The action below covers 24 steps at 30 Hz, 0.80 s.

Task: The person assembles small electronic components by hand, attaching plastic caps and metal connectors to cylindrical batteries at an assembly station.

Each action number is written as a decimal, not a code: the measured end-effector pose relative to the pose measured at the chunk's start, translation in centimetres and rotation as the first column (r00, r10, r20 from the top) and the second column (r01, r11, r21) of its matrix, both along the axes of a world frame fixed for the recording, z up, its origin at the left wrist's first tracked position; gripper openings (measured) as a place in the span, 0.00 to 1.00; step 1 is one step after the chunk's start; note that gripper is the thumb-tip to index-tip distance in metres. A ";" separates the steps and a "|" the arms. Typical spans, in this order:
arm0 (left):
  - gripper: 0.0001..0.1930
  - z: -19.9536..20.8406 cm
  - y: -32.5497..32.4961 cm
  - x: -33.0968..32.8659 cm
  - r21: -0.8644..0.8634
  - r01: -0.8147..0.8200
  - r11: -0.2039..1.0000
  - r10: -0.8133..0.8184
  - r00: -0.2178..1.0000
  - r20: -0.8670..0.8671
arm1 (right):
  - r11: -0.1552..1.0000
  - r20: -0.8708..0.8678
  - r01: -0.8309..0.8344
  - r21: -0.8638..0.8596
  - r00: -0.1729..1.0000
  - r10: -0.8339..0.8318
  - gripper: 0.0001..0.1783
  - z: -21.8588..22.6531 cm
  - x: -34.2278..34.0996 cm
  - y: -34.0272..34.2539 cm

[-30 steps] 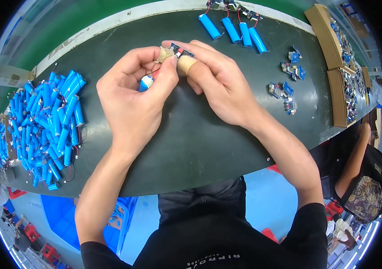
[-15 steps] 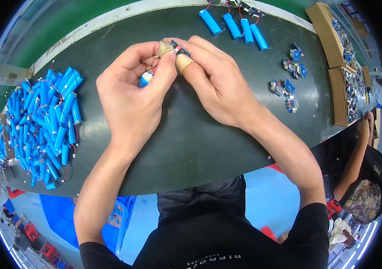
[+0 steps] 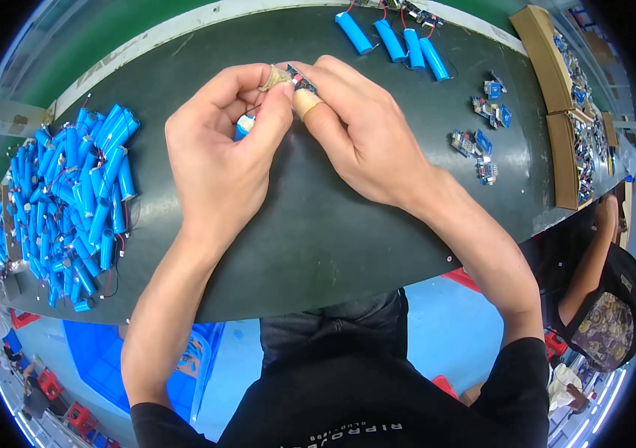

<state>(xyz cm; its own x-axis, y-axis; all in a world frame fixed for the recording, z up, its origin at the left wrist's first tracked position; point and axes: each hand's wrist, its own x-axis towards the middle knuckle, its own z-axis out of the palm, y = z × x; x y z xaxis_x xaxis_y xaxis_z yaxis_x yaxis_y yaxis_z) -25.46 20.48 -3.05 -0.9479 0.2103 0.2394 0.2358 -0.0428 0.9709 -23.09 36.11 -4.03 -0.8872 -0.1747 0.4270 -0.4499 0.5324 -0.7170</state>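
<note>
Both hands, left [image 3: 221,160] and right [image 3: 366,138], curl fingertip-to-fingertip, pinching a blue battery cell [image 3: 243,128].

- The place is a factory assembly line: a long dark conveyor belt [image 3: 318,224] serves as the workbench.
- A big heap of blue cylindrical battery cells [image 3: 71,201] lies on it.
- Small blue circuit boards [image 3: 482,134] and cardboard trays of parts [image 3: 568,149] sit nearby.
- Another seated worker [image 3: 605,299] is alongside.

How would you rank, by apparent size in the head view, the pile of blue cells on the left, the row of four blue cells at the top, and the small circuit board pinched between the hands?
1. Pile of blue cells
2. Row of four cells
3. Circuit board, though fingers partly hide it
</note>
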 end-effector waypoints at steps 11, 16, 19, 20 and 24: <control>0.08 0.1 0.2 -0.4 0.041 0.027 0.999 -0.028 0.998 0.047 | 0.998 0.019 -0.002 -0.067 1.000 0.004 0.16 0.2 0.0 0.1; 0.08 0.3 0.2 -0.3 0.026 0.028 0.999 -0.028 0.999 0.016 | 0.995 -0.023 0.012 -0.101 1.000 -0.014 0.18 -0.1 0.0 0.0; 0.08 0.2 0.3 -0.3 0.022 0.022 1.000 -0.022 1.000 -0.003 | 0.990 0.006 0.011 -0.143 1.000 -0.010 0.19 0.0 0.0 0.0; 0.08 0.2 0.3 -0.3 0.031 0.020 0.999 -0.019 1.000 -0.007 | 0.988 -0.013 0.012 -0.155 1.000 -0.015 0.19 -0.1 0.0 0.0; 0.08 0.2 0.4 -0.2 0.032 0.003 0.999 -0.003 1.000 0.003 | 0.994 -0.114 0.037 -0.100 0.992 -0.048 0.19 -0.2 -0.1 0.0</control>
